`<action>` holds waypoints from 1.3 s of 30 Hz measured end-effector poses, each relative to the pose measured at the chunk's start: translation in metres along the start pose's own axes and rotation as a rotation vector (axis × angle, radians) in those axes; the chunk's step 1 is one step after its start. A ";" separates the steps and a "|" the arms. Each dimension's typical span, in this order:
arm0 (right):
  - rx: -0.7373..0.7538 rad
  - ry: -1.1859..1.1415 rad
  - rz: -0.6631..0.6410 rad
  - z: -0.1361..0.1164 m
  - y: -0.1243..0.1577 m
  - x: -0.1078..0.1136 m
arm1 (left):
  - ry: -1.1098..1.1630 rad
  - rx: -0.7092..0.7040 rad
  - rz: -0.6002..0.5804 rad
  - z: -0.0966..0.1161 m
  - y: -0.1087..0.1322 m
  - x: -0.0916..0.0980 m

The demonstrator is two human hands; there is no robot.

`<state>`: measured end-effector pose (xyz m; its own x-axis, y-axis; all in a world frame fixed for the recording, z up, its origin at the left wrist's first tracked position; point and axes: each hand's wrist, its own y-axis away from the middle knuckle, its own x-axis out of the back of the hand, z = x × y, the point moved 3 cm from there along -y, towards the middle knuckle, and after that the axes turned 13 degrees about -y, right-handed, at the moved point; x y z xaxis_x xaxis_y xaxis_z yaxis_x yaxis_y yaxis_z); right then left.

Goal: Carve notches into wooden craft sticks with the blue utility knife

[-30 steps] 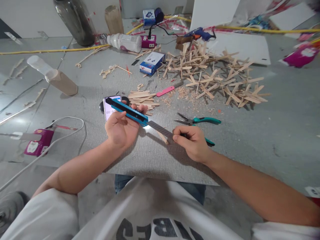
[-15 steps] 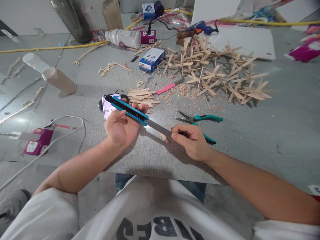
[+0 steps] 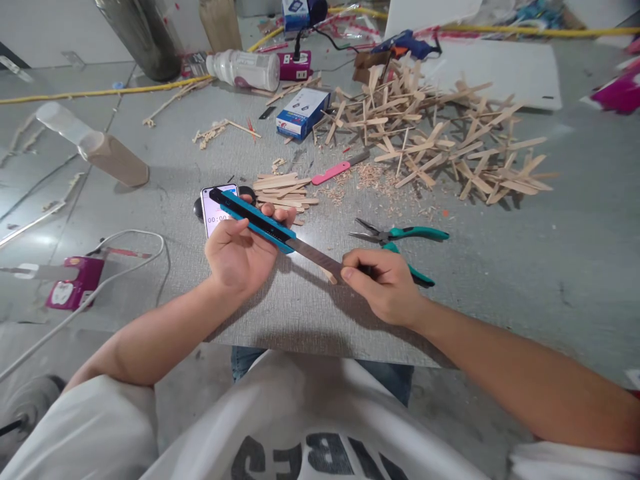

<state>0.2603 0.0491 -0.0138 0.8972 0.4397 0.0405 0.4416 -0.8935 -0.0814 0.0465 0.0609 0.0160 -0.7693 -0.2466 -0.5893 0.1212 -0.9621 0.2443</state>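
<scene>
A blue and black utility knife point(image 3: 257, 223) lies across my left hand point(image 3: 243, 257), thumb on its near side and fingers curled round the far side. Its long grey blade point(image 3: 316, 253) is extended to the lower right. My right hand point(image 3: 383, 283) pinches the blade's far end between thumb and fingers. Just beyond that hand, green-handled needle-nose pliers point(image 3: 387, 235) rest with jaws apart. Behind the knife lie a phone point(image 3: 213, 207) showing a timer, partly covered, and a stack of wooden craft sticks point(image 3: 283, 190). One stick point(image 3: 330, 276) sits under the blade.
A large heap of joined craft sticks point(image 3: 415, 127) spreads over the back right. Nearer are a pink-handled knife point(image 3: 331, 173), wood shavings and a blue-white box point(image 3: 303, 113). To the left stand a glue bottle point(image 3: 115, 159) and a purple power adapter point(image 3: 75, 283) with a white cable.
Both hands keep the same hold on the utility knife and its blade. The view has shifted very slightly; nothing on the table has visibly moved.
</scene>
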 end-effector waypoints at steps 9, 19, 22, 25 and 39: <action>-0.109 -0.018 -0.079 0.005 -0.002 -0.006 | -0.137 0.049 -0.025 -0.007 0.002 0.002; -0.171 -0.007 -0.128 0.008 -0.006 -0.007 | -0.181 0.061 -0.119 -0.017 0.003 -0.002; -0.161 -0.110 -0.122 0.008 -0.003 -0.007 | -0.177 0.040 -0.095 -0.013 0.002 -0.002; -0.192 -0.192 -0.130 0.007 0.001 -0.006 | -0.170 0.022 -0.056 -0.007 0.000 -0.002; -0.372 -0.475 -0.196 0.000 0.005 -0.017 | -0.165 -0.004 -0.075 -0.008 0.000 -0.003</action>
<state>0.2478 0.0370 -0.0153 0.7398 0.5140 -0.4342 0.6445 -0.7267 0.2378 0.0535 0.0604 0.0118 -0.8687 -0.1521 -0.4714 0.0620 -0.9776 0.2013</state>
